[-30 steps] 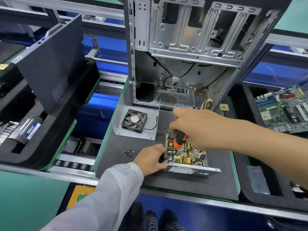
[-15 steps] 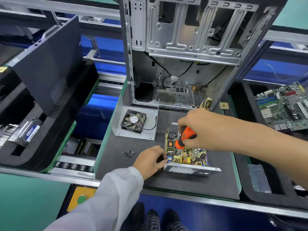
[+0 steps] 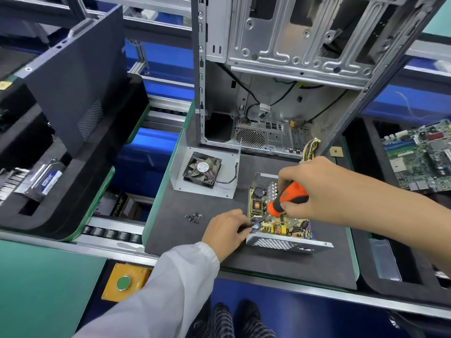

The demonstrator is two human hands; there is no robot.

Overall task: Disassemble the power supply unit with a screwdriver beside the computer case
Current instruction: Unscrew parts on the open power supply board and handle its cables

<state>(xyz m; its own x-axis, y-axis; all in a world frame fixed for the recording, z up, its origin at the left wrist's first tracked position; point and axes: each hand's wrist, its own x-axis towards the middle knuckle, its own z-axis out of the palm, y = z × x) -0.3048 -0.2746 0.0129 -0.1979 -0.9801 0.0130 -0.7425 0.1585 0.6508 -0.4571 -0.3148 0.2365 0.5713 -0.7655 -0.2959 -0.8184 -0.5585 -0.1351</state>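
Power supply unit [image 3: 275, 215] lies open on the dark tabletop [image 3: 185, 235] in front of me, just before the foot of the computer case [image 3: 280, 69], its lid already off and the circuit board bare. I judge it a stiff, fairly heavy little box: the sheet-metal shell will not flex, but its cut edges may be sharp, and the coils and capacitors on the board look easy to bend or crack. So I would take hold of it by the metal, at the perforated front wall or the left rim, never by the parts on the board.

My left hand [image 3: 225, 230] rests at the near left corner of the shell, fingers curled in against the rim to steady it; whether they pinch something small there I cannot tell. My right hand [image 3: 314, 189] comes in from the right over the board, wrist raised, fingers wrapped round the orange handle of the screwdriver [image 3: 286, 198]. The handle slants down and to the left, and its tip is hidden among the parts, so I cannot say which screw it sits on.

A few loose screws [image 3: 194, 217] lie on the tabletop left of my left hand, and the fan [image 3: 202, 172] in its metal bracket sits beyond them.
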